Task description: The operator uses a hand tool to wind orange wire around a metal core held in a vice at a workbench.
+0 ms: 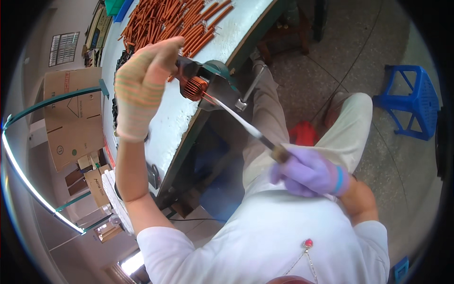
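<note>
My left hand [142, 87], in a cream glove with coloured stripes, is closed at the table's edge beside a copper wire coil [194, 88]. Its fingertips meet the coil's dark end, partly hidden by the glove. The coil rests against a green and grey metal bench vise [220, 78] with a bar handle [250, 87]. Two bare copper wire ends stick out of the coil toward me. In a purple glove, my right hand [309, 173] grips the brown handle of a slim, pale-shafted file-like tool [243, 124]. The tool's tip reaches the wire ends; its shaft is slightly blurred.
A heap of reddish-brown rods [175, 23] covers the far part of the white tabletop [165, 132]. A blue plastic stool [409, 102] stands on the floor at right. Cardboard boxes [73, 113] and a green frame with a light tube [33, 182] are at left.
</note>
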The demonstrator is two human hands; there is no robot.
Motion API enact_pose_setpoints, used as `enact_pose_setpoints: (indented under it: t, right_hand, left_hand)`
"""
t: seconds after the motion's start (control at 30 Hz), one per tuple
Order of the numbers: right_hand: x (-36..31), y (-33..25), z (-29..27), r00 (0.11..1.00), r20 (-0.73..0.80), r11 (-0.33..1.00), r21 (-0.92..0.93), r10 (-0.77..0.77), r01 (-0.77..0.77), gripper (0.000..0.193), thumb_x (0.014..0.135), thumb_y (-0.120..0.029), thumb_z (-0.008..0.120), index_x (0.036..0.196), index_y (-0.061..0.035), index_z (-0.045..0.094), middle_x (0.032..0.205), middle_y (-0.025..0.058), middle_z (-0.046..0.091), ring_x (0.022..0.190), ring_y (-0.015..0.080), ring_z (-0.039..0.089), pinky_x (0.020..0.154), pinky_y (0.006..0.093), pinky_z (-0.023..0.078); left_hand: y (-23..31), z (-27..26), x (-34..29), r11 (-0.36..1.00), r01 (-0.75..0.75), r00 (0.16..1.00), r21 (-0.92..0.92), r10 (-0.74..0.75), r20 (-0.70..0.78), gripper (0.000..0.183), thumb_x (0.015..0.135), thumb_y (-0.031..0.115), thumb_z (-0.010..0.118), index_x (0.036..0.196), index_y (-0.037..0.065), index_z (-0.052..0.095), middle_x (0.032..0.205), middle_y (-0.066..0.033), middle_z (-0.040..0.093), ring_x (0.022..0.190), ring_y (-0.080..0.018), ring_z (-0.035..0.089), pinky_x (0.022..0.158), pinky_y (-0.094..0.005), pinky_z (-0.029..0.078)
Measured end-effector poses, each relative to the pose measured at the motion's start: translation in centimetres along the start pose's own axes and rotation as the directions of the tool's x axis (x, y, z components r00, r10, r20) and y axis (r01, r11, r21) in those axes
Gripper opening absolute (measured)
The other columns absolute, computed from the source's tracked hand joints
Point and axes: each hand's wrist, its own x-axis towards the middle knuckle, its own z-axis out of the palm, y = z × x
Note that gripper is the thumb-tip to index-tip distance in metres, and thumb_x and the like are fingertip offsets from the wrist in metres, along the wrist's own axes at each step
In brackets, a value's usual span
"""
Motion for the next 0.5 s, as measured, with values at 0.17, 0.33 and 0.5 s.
enact_pose_setpoints:
  t: [0.17,0.33,0.5]
  right_hand:
    - [-7.2,2.0,-2.3,0.997,-0.067,0.990,-0.137,0.026,-0.035,0.029,0.101,-0.025,0.052,0.104,0.0001,0.066,0.062,0.0004,0.056,0.048,0.0072,0.051,0.044,0.0239,0.039]
    - [-3.8,1.1,-2.3,0.982,0.122,0.984,0.091,0.145,-0.156,0.033,0.104,-0.028,0.052,0.105,0.0006,0.068,0.059,-0.0002,0.054,0.044,0.0078,0.047,0.042,0.0243,0.037]
    - [4.9,-1.4,3.4,0.953,0.276,0.856,0.516,-0.123,-0.039,0.039,0.110,-0.032,0.047,0.101,-0.0002,0.067,0.056,-0.0003,0.053,0.038,0.0065,0.042,0.038,0.0239,0.033]
  left_hand:
    - [3.8,0.6,-0.8,0.516,-0.700,0.712,0.494,0.557,0.428,0.049,0.070,0.023,0.082,0.117,0.014,0.073,0.098,-0.0051,0.069,0.113,-0.0269,0.062,0.105,-0.0491,0.046]
    - [4.6,3.7,1.6,0.263,-0.805,0.550,0.532,0.667,0.503,0.058,0.067,0.015,0.081,0.124,0.022,0.073,0.081,0.0003,0.066,0.111,-0.0239,0.065,0.110,-0.0484,0.045]
    - [1.0,0.0,4.8,0.391,-0.665,0.638,0.636,0.740,0.212,0.037,0.084,0.003,0.078,0.119,0.013,0.075,0.092,-0.0031,0.076,0.093,-0.0226,0.071,0.107,-0.0495,0.047]
